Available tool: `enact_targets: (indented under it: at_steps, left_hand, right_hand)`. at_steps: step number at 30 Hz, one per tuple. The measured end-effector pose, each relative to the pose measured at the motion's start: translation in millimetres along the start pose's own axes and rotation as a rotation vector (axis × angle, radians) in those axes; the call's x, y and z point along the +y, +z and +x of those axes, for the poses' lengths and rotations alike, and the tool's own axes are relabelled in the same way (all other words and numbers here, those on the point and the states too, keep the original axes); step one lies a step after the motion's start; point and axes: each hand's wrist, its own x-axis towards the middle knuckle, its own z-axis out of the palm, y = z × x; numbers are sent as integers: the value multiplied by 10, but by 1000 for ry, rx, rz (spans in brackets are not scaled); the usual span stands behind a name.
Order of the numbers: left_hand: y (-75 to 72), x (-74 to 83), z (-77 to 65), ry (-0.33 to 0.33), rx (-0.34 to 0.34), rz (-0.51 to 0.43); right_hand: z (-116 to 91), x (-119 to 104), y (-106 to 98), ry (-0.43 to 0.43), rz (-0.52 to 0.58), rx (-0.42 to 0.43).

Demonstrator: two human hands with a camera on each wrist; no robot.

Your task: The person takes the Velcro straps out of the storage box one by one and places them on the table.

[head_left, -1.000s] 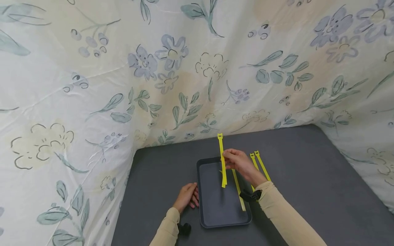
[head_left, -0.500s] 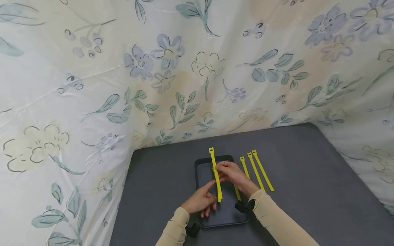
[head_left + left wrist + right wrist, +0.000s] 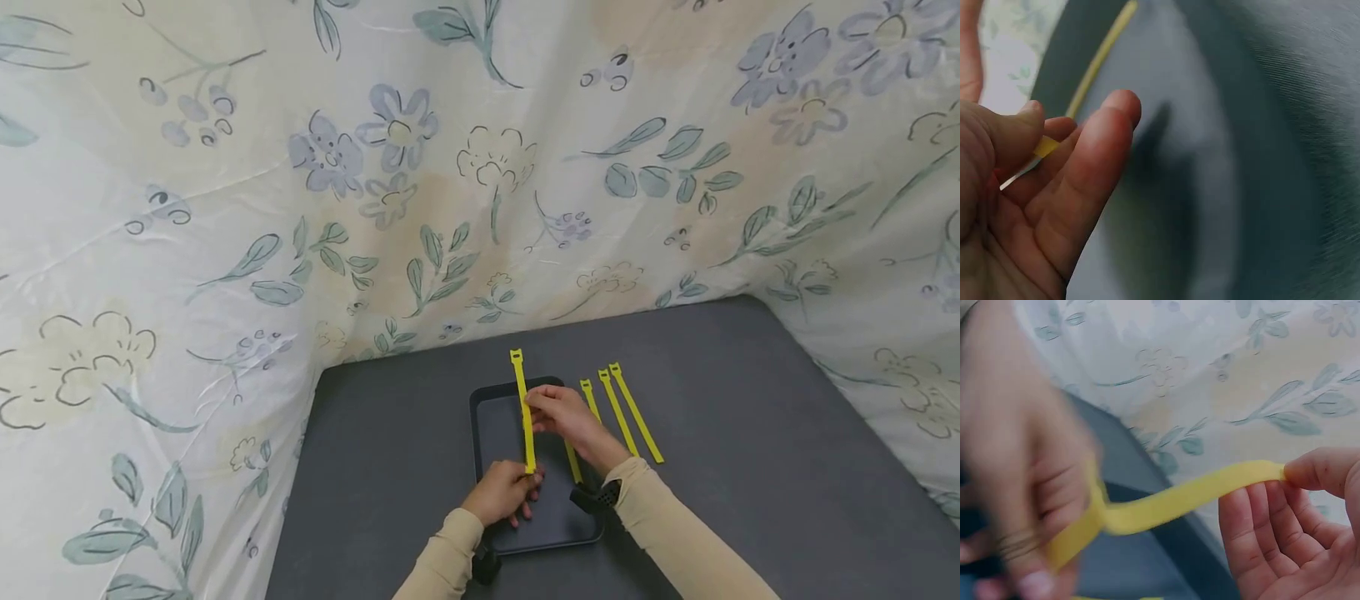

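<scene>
The yellow strap (image 3: 528,442) is stretched between both hands above the tray, its slotted head at about twelve o'clock, tipped slightly toward eleven, and its lower end toward six.

The right hand (image 3: 566,417) comes in from four o'clock and pinches the strap along its length. In the right wrist view its thumb (image 3: 1319,470) presses the yellow band against the fingers, which lie side by side with their tips beneath it; thumb and fingers are together on the strap.

The left hand (image 3: 501,492) reaches in from seven o'clock and grips the lower end. In the left wrist view its thumb and a finger close on a small visible piece of yellow, while a nearer finger (image 3: 1100,150) stands out, apart from the pinch. In the right wrist view this hand is blurred, and the strap bends sharply beside it; I cannot tell how the strap runs among the fingers.

Below the hands is the dark tray (image 3: 555,521). A second strap (image 3: 573,462) lies inside it at about three o'clock, partly hidden by the right arm. Outside, three more straps (image 3: 636,412) lie side by side on the grey table (image 3: 375,450), toward two o'clock from the tray.

Light sleeves cover both arms. Floral cloth (image 3: 525,275) hangs behind the table, toward twelve o'clock.
</scene>
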Motion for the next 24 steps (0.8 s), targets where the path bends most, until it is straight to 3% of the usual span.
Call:
enact_targets:
  at_steps: [11, 17, 24]
  left_hand:
    - [61, -35, 33, 17, 21, 97]
    - [58, -20, 35, -28, -5, 129]
    - [32, 33, 8, -30, -46, 127]
  right_hand:
    - [-2, -372, -273, -75, 63, 77]
    - [-15, -447, -402, -80, 66, 89]
    - [-51, -505, -450, -76, 70, 86]
